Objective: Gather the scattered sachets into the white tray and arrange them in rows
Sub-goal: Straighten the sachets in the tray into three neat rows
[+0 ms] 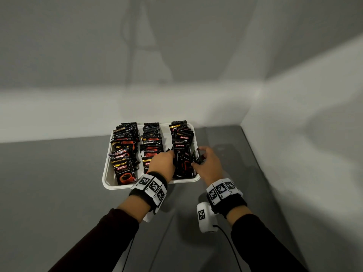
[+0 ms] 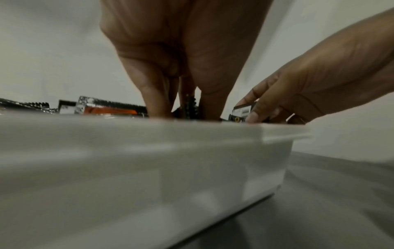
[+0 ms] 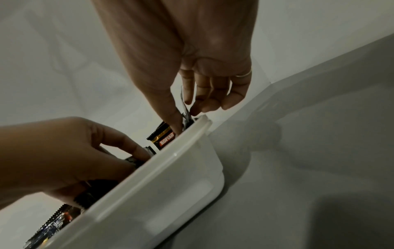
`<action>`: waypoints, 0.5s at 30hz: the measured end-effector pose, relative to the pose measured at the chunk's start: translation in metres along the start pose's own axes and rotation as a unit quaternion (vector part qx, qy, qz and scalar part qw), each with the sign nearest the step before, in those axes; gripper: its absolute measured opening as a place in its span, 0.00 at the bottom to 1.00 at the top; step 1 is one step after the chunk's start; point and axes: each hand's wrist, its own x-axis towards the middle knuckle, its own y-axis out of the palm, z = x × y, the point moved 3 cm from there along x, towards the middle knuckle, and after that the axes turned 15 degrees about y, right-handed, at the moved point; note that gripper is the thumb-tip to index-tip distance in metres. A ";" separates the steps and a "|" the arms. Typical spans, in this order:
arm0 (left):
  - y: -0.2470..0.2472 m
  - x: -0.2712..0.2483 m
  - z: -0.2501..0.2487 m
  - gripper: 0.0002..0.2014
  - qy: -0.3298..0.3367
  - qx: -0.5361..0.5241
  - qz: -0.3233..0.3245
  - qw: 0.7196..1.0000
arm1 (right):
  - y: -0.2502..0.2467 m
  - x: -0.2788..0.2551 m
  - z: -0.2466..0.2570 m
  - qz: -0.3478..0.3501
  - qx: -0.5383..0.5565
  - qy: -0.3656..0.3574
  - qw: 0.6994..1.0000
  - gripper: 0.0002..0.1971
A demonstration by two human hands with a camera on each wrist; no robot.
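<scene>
Both hands reach down into the lower right of the white tray (image 1: pixel 107 180) on the grey desk (image 1: pixel 49 183), left hand (image 1: pixel 164 163) gripping black sachets (image 1: pixel 181 163), right hand (image 1: pixel 209 165) pinching one, three upright rows filling the tray, fingertips hidden among packets.

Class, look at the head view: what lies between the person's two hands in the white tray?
Black sachets of the right-hand row lie between the left hand and right hand, inside the white tray; the head view shows it.
</scene>
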 end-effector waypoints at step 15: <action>-0.023 -0.053 0.024 0.19 -0.041 -0.275 -0.208 0.938 | -0.015 -0.039 0.015 -0.086 0.025 -0.084 0.992 0.16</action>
